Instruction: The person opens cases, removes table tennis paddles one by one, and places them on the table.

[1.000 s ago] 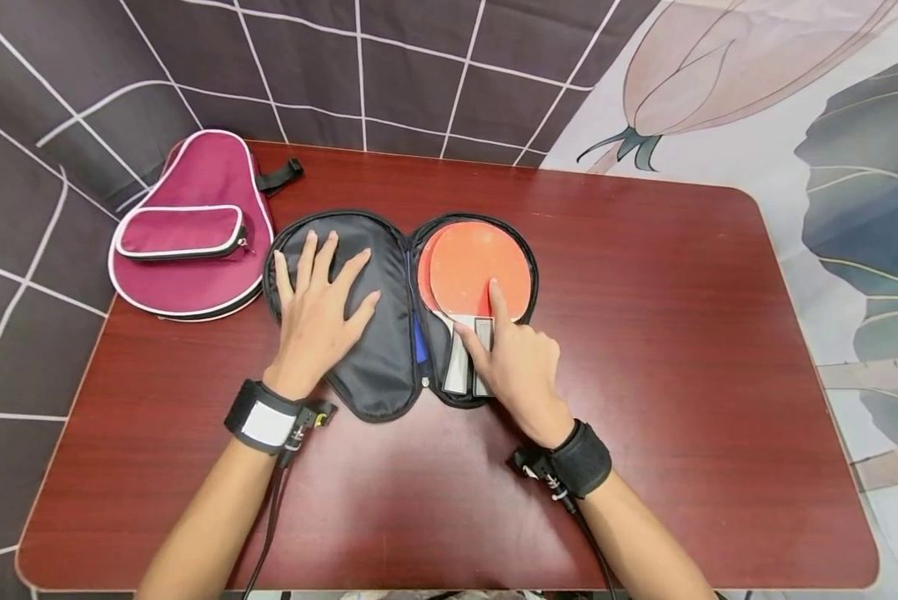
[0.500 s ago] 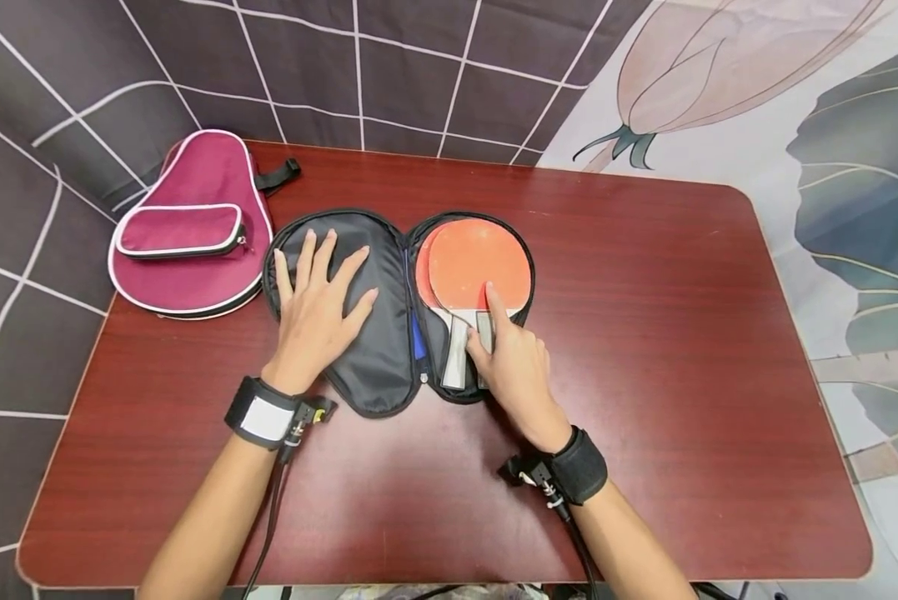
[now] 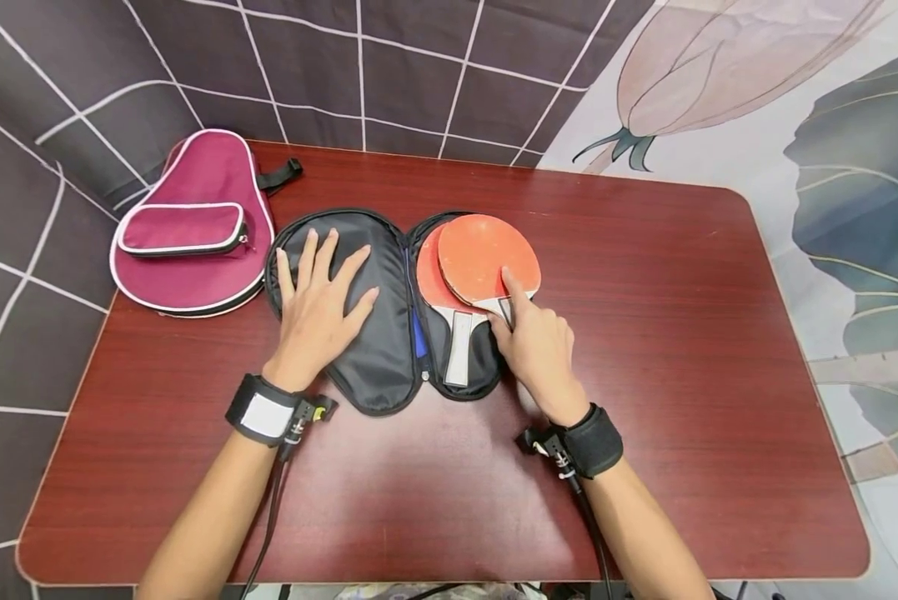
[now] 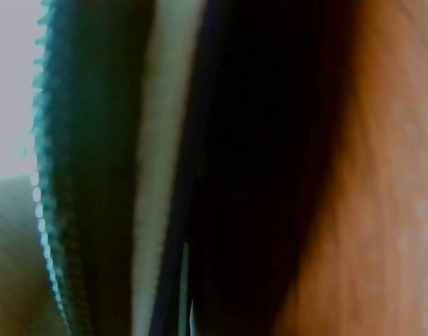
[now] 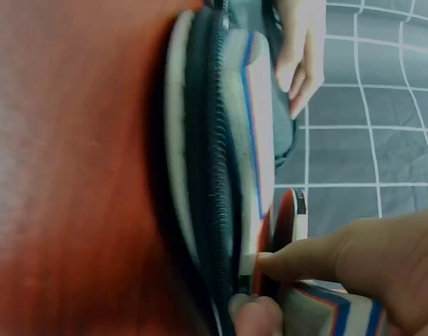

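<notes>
A black zippered table tennis paddle case [image 3: 384, 375] lies unfolded on the table. My left hand [image 3: 312, 312] rests on its left half with fingers spread. In the right half lies a paddle with red rubber and a pale handle [image 3: 459, 350]. A second orange-red paddle [image 3: 482, 250] overlaps it, and my right hand [image 3: 536, 346] grips this one near the handle, index finger along the rubber. The right wrist view shows the held paddle's striped handle [image 5: 319, 311] beneath the hand, apart from the other handle [image 5: 254, 126]. The left wrist view is mostly blurred case edge [image 4: 56, 210].
A maroon paddle bag [image 3: 216, 283] with white piping, a small front pocket [image 3: 182, 229] and a black strap [image 3: 279, 176] lies at the back left, close beside the black case. The brown wooden table [image 3: 681, 333] meets grey checked cloth [image 3: 411, 75] at the back.
My right hand has shifted right and slightly away from me, bringing the upper paddle with it and tilting it over the case's right rim. The lower paddle shows more. My left hand stays put.
</notes>
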`<state>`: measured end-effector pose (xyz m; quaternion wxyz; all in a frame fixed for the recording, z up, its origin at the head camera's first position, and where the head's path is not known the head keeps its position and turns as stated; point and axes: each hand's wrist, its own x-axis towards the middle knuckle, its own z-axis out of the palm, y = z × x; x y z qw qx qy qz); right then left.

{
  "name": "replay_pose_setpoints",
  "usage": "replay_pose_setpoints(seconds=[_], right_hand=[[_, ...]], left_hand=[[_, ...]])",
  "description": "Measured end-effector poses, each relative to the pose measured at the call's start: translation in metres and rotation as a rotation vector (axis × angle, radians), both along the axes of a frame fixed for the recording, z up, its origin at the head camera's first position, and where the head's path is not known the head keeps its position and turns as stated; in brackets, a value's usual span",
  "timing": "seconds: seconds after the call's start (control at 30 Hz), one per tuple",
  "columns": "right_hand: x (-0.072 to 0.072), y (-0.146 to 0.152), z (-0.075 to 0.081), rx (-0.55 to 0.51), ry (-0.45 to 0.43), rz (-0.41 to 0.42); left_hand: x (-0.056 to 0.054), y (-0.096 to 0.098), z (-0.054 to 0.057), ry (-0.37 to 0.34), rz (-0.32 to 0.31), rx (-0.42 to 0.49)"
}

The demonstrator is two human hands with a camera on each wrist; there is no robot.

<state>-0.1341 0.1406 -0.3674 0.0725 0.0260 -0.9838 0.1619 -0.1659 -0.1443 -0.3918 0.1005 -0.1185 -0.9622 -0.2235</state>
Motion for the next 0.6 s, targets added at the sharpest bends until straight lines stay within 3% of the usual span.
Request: replay_pose_setpoints(seconds=[0.13, 0.37, 0.6], right_hand=[[-0.004, 0.005, -0.001, -0.068, 0.095, 0.011], [-0.007, 0.015, -0.007, -0.172, 0.135, 0.015], [-0.004, 0.025, -0.015, -0.246, 0.233, 0.045]], left_hand=[[-0.001, 0.000, -0.001, 0.002, -0.002, -0.002], [-0.001, -0.001, -0.001, -0.001, 0.001, -0.007], [-0.002, -0.001, -0.002, 0.000, -0.002, -0.006]])
